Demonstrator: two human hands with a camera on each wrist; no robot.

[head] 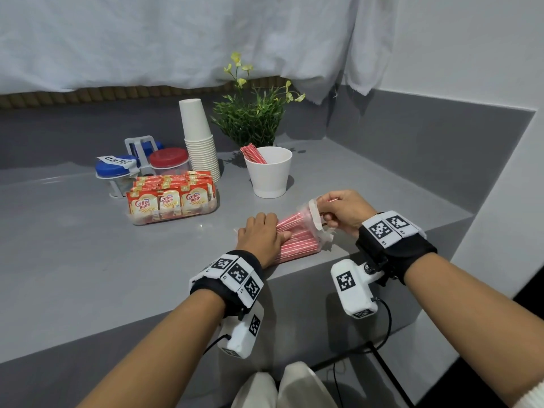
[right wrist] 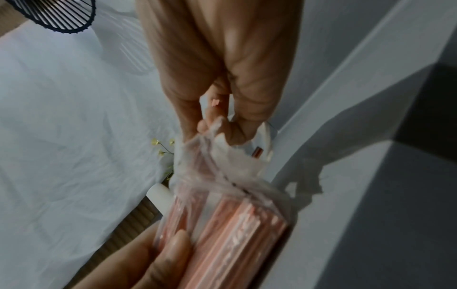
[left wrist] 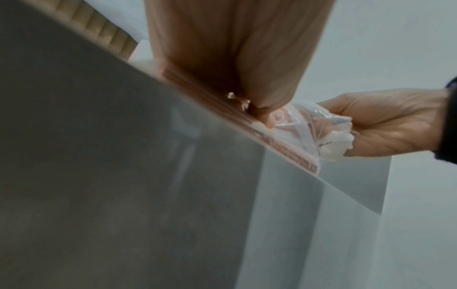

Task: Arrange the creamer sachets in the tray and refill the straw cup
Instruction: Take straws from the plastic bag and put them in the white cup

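A clear bag of red-and-white straws [head: 297,238] lies on the grey counter [head: 88,245] near its front edge, with its torn mouth to the right. My left hand [head: 272,228] holds the bag down, fingers over its top and thumb on its side. My right hand [head: 325,207] pinches a few straws at the open mouth. The right wrist view shows the bag [right wrist: 237,224] between my right hand's fingers [right wrist: 215,121] and my left hand [right wrist: 163,258]. The white straw cup [head: 269,175] behind holds a few straws [head: 253,154]. Creamer sachets [head: 167,200] stand in rows in the clear tray [head: 213,206].
Behind the tray are a stack of white paper cups [head: 200,142], a caddy of jars with blue [head: 116,169] and red [head: 168,159] lids, and a green plant [head: 253,116]. A grey wall ledge [head: 441,148] closes the right side. A white cloth hangs at the back.
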